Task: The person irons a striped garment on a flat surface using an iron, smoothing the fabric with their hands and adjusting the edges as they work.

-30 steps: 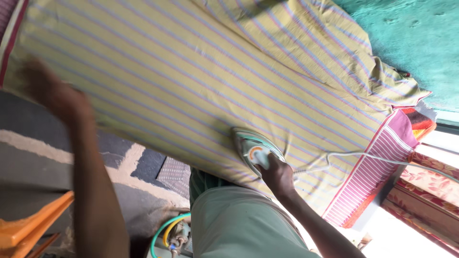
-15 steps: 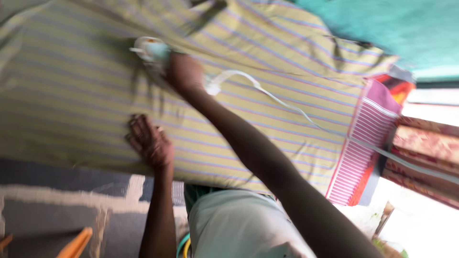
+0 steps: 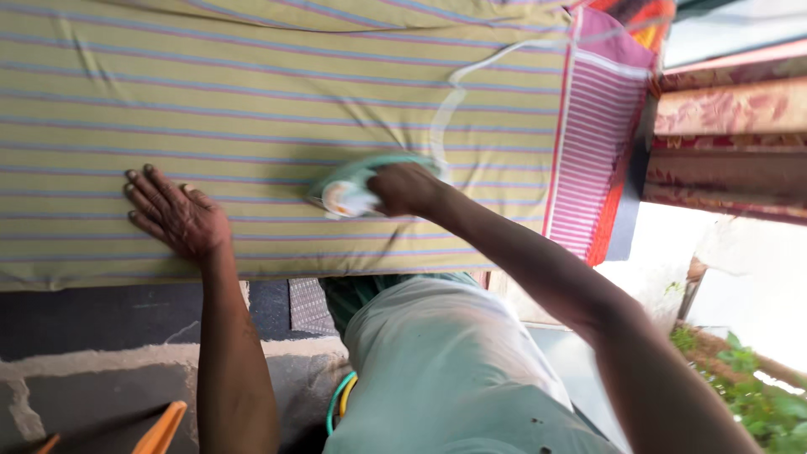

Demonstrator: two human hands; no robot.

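A yellow cloth [image 3: 252,101] with thin purple and blue stripes lies spread flat over a table. My left hand [image 3: 175,214] presses flat on it near the front edge, fingers apart. My right hand [image 3: 403,187] grips the handle of a pale green and white clothes iron [image 3: 349,192], which rests on the cloth just right of my left hand. The iron's white cord [image 3: 450,109] curves away over the cloth toward the far right.
A pink and white striped cloth [image 3: 601,143] with red edging hangs at the table's right end. A floral patterned ledge [image 3: 731,109] lies to the right. An orange object [image 3: 160,429] sits on the grey floor at lower left. Green plants [image 3: 740,378] grow at lower right.
The iron has slid back toward the front edge and to the right. My left hand has shifted left and now lies flat on the cloth. The camera view has swung.
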